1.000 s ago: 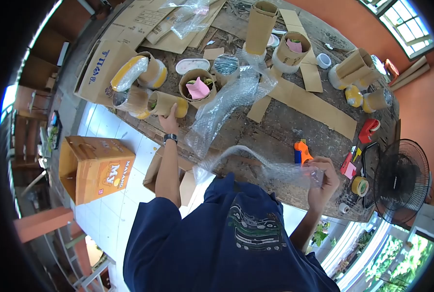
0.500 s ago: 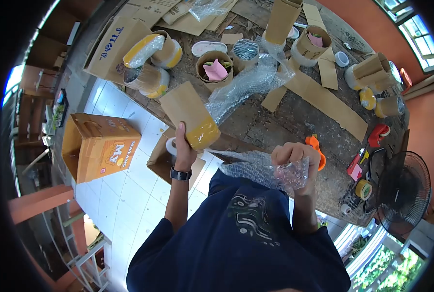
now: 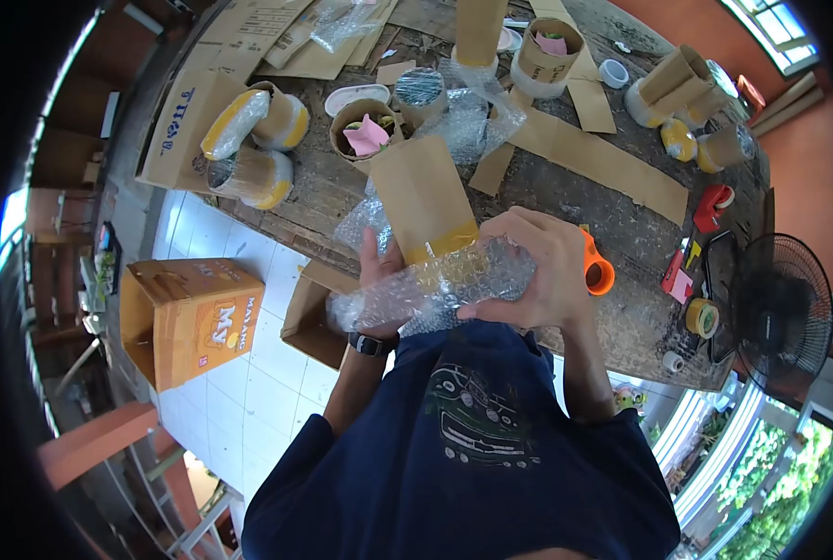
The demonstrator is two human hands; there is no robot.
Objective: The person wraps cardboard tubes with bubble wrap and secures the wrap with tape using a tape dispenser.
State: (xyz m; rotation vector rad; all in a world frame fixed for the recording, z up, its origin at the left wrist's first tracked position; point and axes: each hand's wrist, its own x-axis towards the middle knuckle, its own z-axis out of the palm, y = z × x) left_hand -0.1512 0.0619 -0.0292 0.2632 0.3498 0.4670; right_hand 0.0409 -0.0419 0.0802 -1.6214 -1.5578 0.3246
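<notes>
A cardboard sleeve [image 3: 424, 194] with yellow tape round its lower end tilts in front of my body. A strip of bubble wrap [image 3: 440, 291] lies across that taped end. My left hand [image 3: 379, 275] supports the sleeve from the left, its fingers partly covered by the wrap. With thumb and fingers curled, my right hand [image 3: 552, 266] grips the wrap at the sleeve's lower right. More bubble wrap [image 3: 472, 121] trails on the table behind. Just right of my right hand lies an orange tape dispenser [image 3: 598, 266].
Several wrapped cardboard tubes stand on the wooden table [image 3: 566, 201]; one pot [image 3: 353, 140] has pink paper inside. A long cardboard strip [image 3: 612, 168] lies across it. A red tape dispenser [image 3: 712, 207] and a fan [image 3: 778, 313] are at right. Boxes [image 3: 197, 317] stand on the floor.
The bubble wrap, previously held apart at right, now spans the sleeve's taped end. My right hand has moved left against the sleeve. The sleeve has shifted right.
</notes>
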